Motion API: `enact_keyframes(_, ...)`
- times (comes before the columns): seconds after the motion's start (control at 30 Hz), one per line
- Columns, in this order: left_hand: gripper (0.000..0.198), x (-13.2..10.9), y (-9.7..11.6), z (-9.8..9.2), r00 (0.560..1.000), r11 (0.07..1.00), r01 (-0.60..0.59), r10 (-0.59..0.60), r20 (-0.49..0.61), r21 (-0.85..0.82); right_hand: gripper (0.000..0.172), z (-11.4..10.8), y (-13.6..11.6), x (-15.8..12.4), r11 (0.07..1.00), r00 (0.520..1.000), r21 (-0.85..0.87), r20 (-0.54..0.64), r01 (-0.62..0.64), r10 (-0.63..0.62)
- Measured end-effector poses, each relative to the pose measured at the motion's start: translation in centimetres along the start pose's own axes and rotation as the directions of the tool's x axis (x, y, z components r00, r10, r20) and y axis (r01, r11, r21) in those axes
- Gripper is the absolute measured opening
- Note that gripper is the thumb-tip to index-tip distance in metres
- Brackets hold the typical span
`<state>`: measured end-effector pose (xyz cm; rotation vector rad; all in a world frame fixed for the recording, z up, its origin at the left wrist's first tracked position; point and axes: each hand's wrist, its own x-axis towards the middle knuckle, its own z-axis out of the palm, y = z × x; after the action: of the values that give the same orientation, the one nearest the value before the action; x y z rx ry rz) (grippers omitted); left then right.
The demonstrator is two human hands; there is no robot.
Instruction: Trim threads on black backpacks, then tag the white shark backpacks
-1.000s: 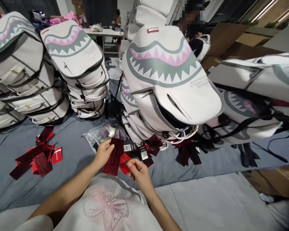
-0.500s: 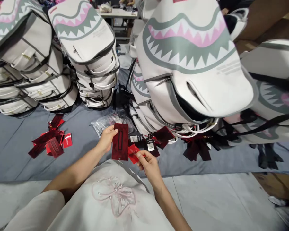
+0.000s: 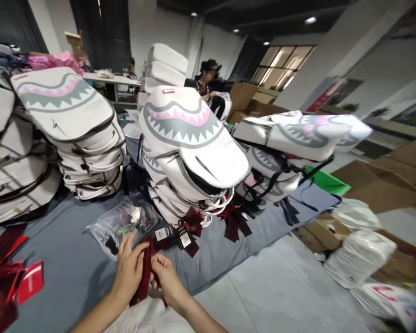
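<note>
My left hand (image 3: pixel 129 268) grips a dark red hang tag (image 3: pixel 145 273), now seen nearly edge-on. Close against its right side, my right hand (image 3: pixel 169 280) has its fingers pinched on the same bunch of tags; the exact part between the fingertips is hidden. Just beyond my hands lie black hang tags with white labels (image 3: pixel 185 239), beside more dark red tags (image 3: pixel 193 221). A clear plastic bag (image 3: pixel 104 226) with small items in it rests on the cloth behind my left hand.
White backpacks with a shark-mouth print (image 3: pixel 194 134) stand in tall stacks along the grey cloth (image 3: pixel 72 240). A heap of red tags (image 3: pixel 3 277) lies at the left. Cardboard boxes (image 3: pixel 377 180) and plastic-wrapped bundles (image 3: pixel 360 254) are at the right. A person (image 3: pixel 208 83) sits behind.
The view has swung up and to the right, showing more of the room. My hands have come together, and the large red tag has turned from facing me to nearly edge-on.
</note>
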<state>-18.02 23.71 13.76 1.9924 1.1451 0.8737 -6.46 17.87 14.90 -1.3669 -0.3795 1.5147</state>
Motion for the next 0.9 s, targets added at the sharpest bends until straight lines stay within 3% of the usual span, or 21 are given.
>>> enact_keyframes(0.07, 0.034, 0.2, -0.7, 0.2, 0.991, 0.999, 0.009, -0.002, 0.133, -0.053, 0.036, -0.6, -0.5, 0.4, 1.0, 1.0, -0.007, -0.014, 0.016, -0.017)
enact_keyframes(0.2, 0.038, 0.7, -0.7, 0.1, 0.928, 0.93, 0.277, -0.193, 0.319, -0.244, 0.039, -0.8, -1.0, 0.1, 0.999, 0.999, -0.018, -0.023, 0.03, -0.03)
enact_keyframes(0.3, 0.051, 0.4, -0.1, -0.7, 0.857, 0.723, 0.476, -0.253, 0.448, -0.501, 0.041, -0.7, -1.2, 0.0, 0.998, 0.997, 0.009, -0.036, 0.063, -0.063)
enact_keyframes(0.37, 0.063, -0.1, 0.3, -1.5, 0.833, 0.585, 0.522, -0.195, 0.517, -0.62, 0.043, -0.7, -1.4, 0.1, 0.996, 0.995, 0.034, -0.048, 0.087, -0.086)
enact_keyframes(0.4, 0.07, -0.4, 0.4, -1.9, 0.827, 0.564, 0.517, -0.135, 0.545, -0.644, 0.044, -0.8, -1.4, 0.2, 0.994, 0.994, 0.044, -0.051, 0.096, -0.093)
enact_keyframes(0.5, 0.087, -0.7, 0.6, -2.5, 0.816, 0.696, 0.408, 0.012, 0.577, -0.591, 0.045, -0.8, -1.7, 0.5, 0.993, 0.994, 0.06, -0.05, 0.102, -0.099)
enact_keyframes(0.6, 0.056, -0.2, 0.5, -2.2, 0.867, 0.833, 0.294, -0.026, 0.498, -0.468, 0.047, -0.7, -1.8, 0.5, 0.993, 0.995, 0.073, -0.029, 0.096, -0.094)
enact_keyframes(0.67, 0.043, 0.4, 0.6, -1.8, 0.908, 0.834, 0.306, -0.111, 0.404, -0.459, 0.047, -0.5, -1.9, 0.3, 0.993, 0.996, 0.08, -0.009, 0.092, -0.092)
enact_keyframes(0.77, 0.037, 1.1, 1.2, -2.0, 0.919, 0.773, 0.376, -0.242, 0.31, -0.51, 0.049, -0.5, -1.9, 0.3, 0.993, 0.995, 0.067, 0.012, 0.101, -0.102)
enact_keyframes(0.83, 0.028, 1.4, 1.8, -2.6, 0.921, 0.779, 0.364, -0.22, 0.321, -0.51, 0.049, -0.7, -1.8, 0.6, 0.99, 0.991, 0.049, 0.0, 0.132, -0.132)
enact_keyframes(0.9, 0.019, 1.5, 2.4, -3.3, 0.909, 0.819, 0.31, -0.107, 0.404, -0.482, 0.05, -1.2, -1.7, 1.1, 0.987, 0.987, 0.031, -0.031, 0.16, -0.159)
